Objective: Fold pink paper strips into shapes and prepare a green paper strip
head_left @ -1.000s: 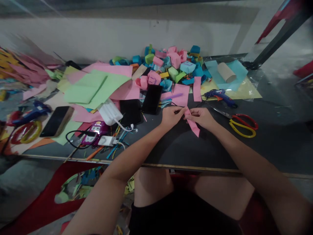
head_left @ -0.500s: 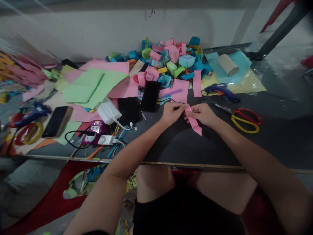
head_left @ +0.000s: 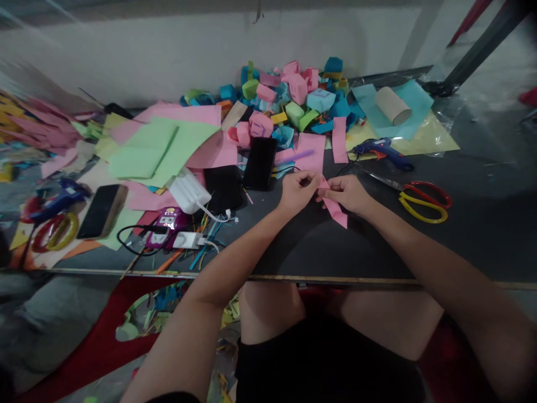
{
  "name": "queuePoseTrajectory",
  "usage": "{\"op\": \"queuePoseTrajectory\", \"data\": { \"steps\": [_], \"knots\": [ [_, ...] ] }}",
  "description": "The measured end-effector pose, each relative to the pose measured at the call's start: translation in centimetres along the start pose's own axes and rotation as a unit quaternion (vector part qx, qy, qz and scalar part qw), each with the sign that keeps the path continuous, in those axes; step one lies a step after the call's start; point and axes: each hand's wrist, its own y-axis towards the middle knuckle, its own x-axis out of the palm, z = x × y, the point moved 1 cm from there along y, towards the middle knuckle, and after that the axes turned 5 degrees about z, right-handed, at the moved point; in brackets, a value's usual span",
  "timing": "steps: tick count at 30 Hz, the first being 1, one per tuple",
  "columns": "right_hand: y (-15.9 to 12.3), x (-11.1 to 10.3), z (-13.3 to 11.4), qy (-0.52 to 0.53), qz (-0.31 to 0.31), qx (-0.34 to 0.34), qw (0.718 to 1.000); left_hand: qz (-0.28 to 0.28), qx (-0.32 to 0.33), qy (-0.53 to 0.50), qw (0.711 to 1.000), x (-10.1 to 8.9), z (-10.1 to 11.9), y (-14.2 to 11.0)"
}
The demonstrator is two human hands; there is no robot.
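Between both hands, above the dark table, is a pink paper strip (head_left: 337, 214) whose pointed end hangs down toward me. My left hand (head_left: 298, 192) pinches its upper end between thumb and fingers. Just below that, my right hand (head_left: 347, 193) grips the strip with the thumb on top. The folded part near the fingertips is partly hidden. Beyond my hands lie a flat pink paper sheet (head_left: 311, 150) and a purple pen (head_left: 300, 156). A black phone (head_left: 259, 164) rests to the left of them.
Scissors (head_left: 423, 200) with red and yellow handles lie on the right, below a blue glue gun (head_left: 384, 152). A cardboard tube (head_left: 392, 106) sits on blue paper. Folded paper pieces (head_left: 296, 89) are heaped at the back. A purple power strip (head_left: 168, 226) and green sheets (head_left: 163, 148) occupy the left.
The pink strip has turned slightly and looks narrower, its lower tip a little higher. Both hands keep hold of it in nearly the same place. The whole view has shifted slightly.
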Motion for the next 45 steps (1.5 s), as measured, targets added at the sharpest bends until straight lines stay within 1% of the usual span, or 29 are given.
{"op": "queuePoseTrajectory", "data": {
  "steps": [3, 5, 8, 10, 11, 13, 15, 17, 20, 23, 27, 29, 31, 34, 36, 38, 39, 42, 45],
  "knots": [
    [0.2, -0.3, -0.1, -0.009, 0.01, -0.003, 1.0, -0.038, 0.035, 0.0, 0.999, -0.8, 0.4, 0.5],
    [0.3, -0.4, -0.1, -0.019, 0.004, -0.01, 1.0, -0.088, 0.087, 0.012, 0.992, -1.5, 0.9, 1.0],
    [0.4, -0.4, -0.1, -0.025, -0.017, -0.019, 0.999, -0.178, 0.155, 0.046, 0.971, -2.4, 1.6, 1.7],
    [0.4, -0.3, -0.1, -0.024, -0.027, -0.016, 0.999, -0.216, 0.166, 0.058, 0.96, -2.7, 1.7, 2.0],
    [0.4, -0.3, -0.1, -0.02, -0.029, -0.011, 0.999, -0.222, 0.164, 0.059, 0.959, -2.8, 1.6, 2.0],
    [0.4, -0.4, -0.1, -0.006, -0.026, 0.002, 1.0, -0.212, 0.148, 0.049, 0.965, -2.8, 1.4, 2.1],
    [0.4, -0.6, 0.0, 0.009, -0.024, 0.022, 0.999, -0.191, 0.115, 0.028, 0.974, -2.6, 1.0, 2.0],
    [0.5, -0.7, 0.0, 0.019, -0.026, 0.044, 0.998, -0.169, 0.057, -0.003, 0.984, -2.2, 0.4, 2.0],
    [0.5, -0.7, 0.1, 0.036, -0.038, 0.063, 0.997, -0.107, -0.046, -0.067, 0.991, -1.4, -0.6, 2.0],
    [0.5, -0.5, 0.2, 0.052, -0.04, 0.055, 0.996, -0.058, -0.121, -0.123, 0.983, -0.5, -1.5, 2.1],
    [0.5, -0.3, 0.0, 0.063, -0.033, 0.033, 0.997, -0.043, -0.172, -0.179, 0.968, 0.2, -1.7, 2.4],
    [0.5, -0.3, -0.2, 0.066, -0.051, 0.036, 0.996, -0.038, -0.191, -0.201, 0.96, 0.2, -1.5, 2.4],
    [0.4, -0.4, -0.4, 0.067, -0.072, 0.046, 0.994, -0.047, -0.21, -0.213, 0.953, 0.2, -1.3, 2.5],
    [0.2, -0.4, -0.5, 0.059, -0.077, 0.047, 0.994, -0.063, -0.215, -0.214, 0.951, 0.2, -0.9, 2.4],
    [0.2, -0.3, -0.3, 0.056, -0.058, 0.034, 0.996, -0.044, -0.2, -0.211, 0.956, 0.1, -0.7, 2.2],
    [0.3, -0.3, -0.1, 0.059, -0.024, 0.022, 0.998, -0.022, -0.178, -0.201, 0.963, 0.1, -0.6, 1.9],
    [0.3, -0.4, 0.0, 0.061, -0.01, 0.02, 0.998, -0.022, -0.166, -0.192, 0.967, 0.1, -0.6, 1.7],
    [0.4, -0.4, 0.2, 0.055, 0.004, 0.021, 0.998, -0.061, -0.133, -0.159, 0.976, 0.1, -0.6, 1.3],
    [0.4, -0.3, 0.1, 0.042, 0.003, 0.027, 0.999, -0.093, -0.121, -0.162, 0.975, 0.1, -0.7, 1.1]
  ]
}}
